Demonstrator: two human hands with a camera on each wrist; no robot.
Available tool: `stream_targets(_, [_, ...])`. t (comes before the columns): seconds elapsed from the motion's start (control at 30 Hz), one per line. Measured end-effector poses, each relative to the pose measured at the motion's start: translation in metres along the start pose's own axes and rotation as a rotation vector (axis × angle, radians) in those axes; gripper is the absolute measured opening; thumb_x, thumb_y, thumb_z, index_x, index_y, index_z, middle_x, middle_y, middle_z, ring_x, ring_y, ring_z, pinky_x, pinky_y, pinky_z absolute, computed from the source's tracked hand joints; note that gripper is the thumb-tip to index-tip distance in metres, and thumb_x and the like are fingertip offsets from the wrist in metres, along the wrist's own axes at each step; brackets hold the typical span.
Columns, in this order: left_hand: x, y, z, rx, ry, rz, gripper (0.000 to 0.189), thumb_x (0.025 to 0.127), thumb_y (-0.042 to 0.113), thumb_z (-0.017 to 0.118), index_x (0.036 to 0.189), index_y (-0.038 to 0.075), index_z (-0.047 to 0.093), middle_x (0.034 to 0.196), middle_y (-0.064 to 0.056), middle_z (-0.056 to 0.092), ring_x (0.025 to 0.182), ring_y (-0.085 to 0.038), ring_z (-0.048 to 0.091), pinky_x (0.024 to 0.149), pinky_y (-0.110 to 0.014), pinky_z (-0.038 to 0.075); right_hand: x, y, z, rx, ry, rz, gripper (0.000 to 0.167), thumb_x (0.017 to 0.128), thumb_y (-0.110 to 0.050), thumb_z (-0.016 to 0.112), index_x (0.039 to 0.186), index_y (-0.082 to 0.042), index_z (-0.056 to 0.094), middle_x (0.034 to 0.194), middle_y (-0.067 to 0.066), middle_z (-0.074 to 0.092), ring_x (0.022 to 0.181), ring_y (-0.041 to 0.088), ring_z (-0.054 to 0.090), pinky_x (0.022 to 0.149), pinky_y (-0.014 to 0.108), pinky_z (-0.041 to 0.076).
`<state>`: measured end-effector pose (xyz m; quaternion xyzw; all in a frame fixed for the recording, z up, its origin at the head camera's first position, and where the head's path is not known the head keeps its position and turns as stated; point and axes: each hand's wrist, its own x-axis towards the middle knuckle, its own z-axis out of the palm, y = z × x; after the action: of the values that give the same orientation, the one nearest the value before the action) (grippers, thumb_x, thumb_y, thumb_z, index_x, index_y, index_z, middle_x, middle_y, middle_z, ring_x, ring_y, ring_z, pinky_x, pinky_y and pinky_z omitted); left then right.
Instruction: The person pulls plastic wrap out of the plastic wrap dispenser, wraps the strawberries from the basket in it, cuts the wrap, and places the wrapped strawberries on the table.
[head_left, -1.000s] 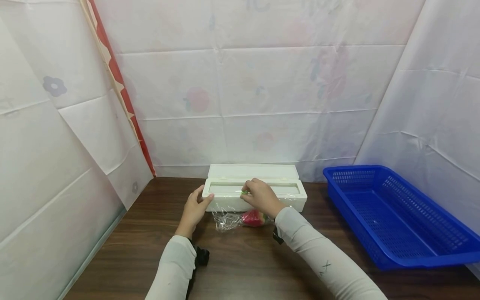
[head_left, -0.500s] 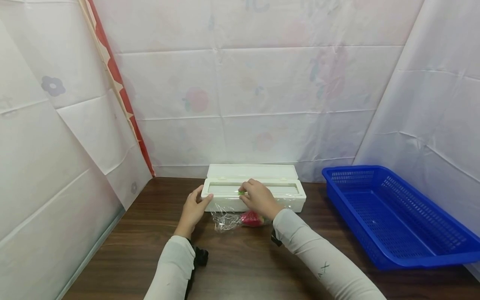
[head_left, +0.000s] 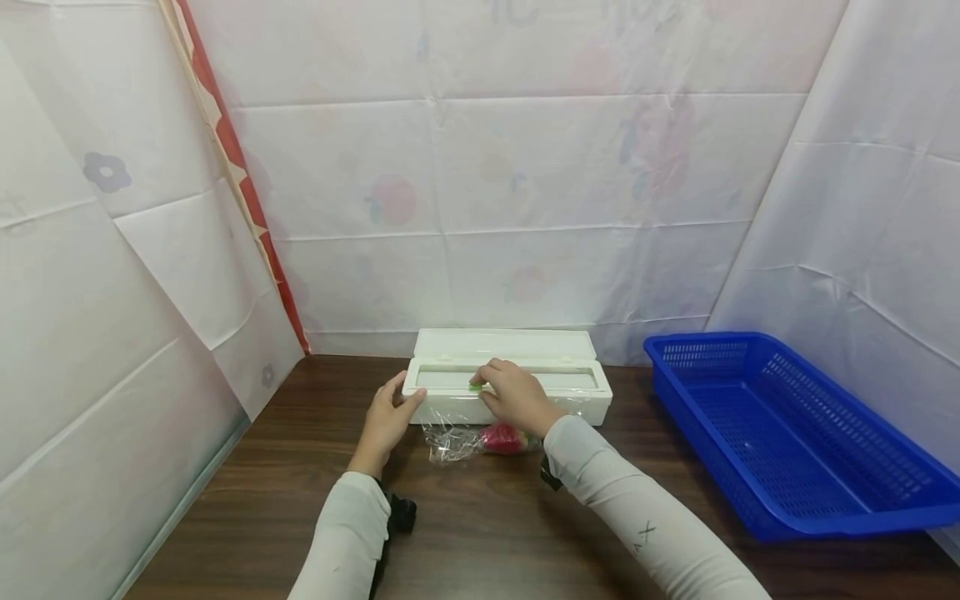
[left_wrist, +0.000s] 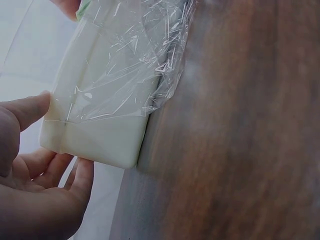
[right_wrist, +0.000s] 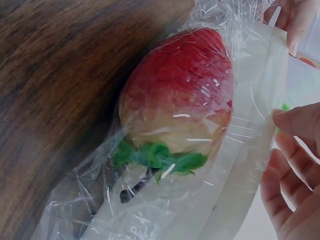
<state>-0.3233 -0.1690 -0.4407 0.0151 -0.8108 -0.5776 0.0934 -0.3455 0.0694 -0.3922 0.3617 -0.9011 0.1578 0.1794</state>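
A long white cling film dispenser box [head_left: 592,407] stands on the table with its lid [head_left: 502,342] tipped back. My left hand [head_left: 385,423] grips the box's left end, thumb on the near top edge and fingers round the end in the left wrist view. With my right hand [head_left: 516,398] I pinch a small green slide cutter [head_left: 475,387] on the box's front top edge; the fingers hide most of it. Clear film [left_wrist: 135,65] hangs over the box front. Against it lies a red, strawberry-like fruit [right_wrist: 177,85] with green leaves and a dark stem, film over it.
A blue perforated plastic basket [head_left: 667,392] stands at the right of the brown wooden table [head_left: 480,533]. White printed sheets [head_left: 525,167] hang behind and on both sides. The back sheet is close behind the box.
My right hand has moved slightly left along the box edge with the green slide cutter. My left hand, the box and the fruit stay in place.
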Motion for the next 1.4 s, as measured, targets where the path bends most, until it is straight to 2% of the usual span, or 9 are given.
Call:
stream_targets(0.33, [0.0003, -0.0004, 0.0004, -0.002, -0.004, 0.005, 0.069, 0.100, 0.031, 0.064, 0.154, 0.003, 0.034, 0.146, -0.026, 0.036, 0.129, -0.042, 0.047, 0.100, -0.054, 0.046, 0.0024, 0.0041, 0.0029, -0.004, -0.005, -0.029, 0.023, 0.090, -0.006, 0.073, 0.111, -0.016, 0.071, 0.108, -0.002, 0.067, 0.099, 0.019, 0.065, 0.079, 0.035, 0.056])
stream_targets(0.63, [-0.0013, 0.0011, 0.0004, -0.004, -0.007, -0.006, 0.069, 0.100, 0.030, 0.063, 0.155, 0.003, 0.032, 0.148, -0.026, 0.034, 0.131, -0.043, 0.045, 0.102, -0.054, 0.044, 0.0027, 0.0024, 0.0001, 0.016, -0.041, -0.054, 0.029, 0.090, -0.004, 0.073, 0.117, -0.017, 0.072, 0.117, 0.000, 0.069, 0.110, 0.024, 0.064, 0.090, 0.039, 0.054])
stream_targets(0.93, [-0.0015, 0.0013, 0.0002, 0.001, -0.006, 0.000, 0.069, 0.101, 0.030, 0.063, 0.155, 0.001, 0.032, 0.148, -0.027, 0.034, 0.130, -0.042, 0.046, 0.101, -0.054, 0.045, 0.0050, 0.0036, 0.0022, 0.009, -0.065, -0.073, 0.034, 0.093, -0.003, 0.069, 0.123, -0.019, 0.070, 0.123, -0.001, 0.068, 0.102, 0.024, 0.062, 0.085, 0.038, 0.053])
stream_targets(1.13, [-0.0003, 0.0008, 0.0003, 0.002, -0.008, -0.006, 0.068, 0.101, 0.030, 0.063, 0.155, 0.003, 0.033, 0.148, -0.026, 0.034, 0.130, -0.042, 0.045, 0.101, -0.054, 0.045, 0.0051, 0.0023, 0.0005, 0.017, -0.099, -0.056, 0.038, 0.095, -0.002, 0.066, 0.127, -0.021, 0.069, 0.127, -0.002, 0.066, 0.105, 0.023, 0.060, 0.087, 0.037, 0.052])
stream_targets(1.4, [-0.0016, 0.0014, 0.0005, 0.001, -0.004, -0.009, 0.068, 0.100, 0.030, 0.063, 0.155, 0.003, 0.033, 0.150, -0.026, 0.033, 0.132, -0.043, 0.044, 0.102, -0.054, 0.045, 0.0051, 0.0031, 0.0023, -0.003, -0.092, -0.075, 0.040, 0.094, -0.001, 0.065, 0.128, -0.022, 0.069, 0.125, -0.004, 0.066, 0.102, 0.021, 0.060, 0.084, 0.034, 0.052])
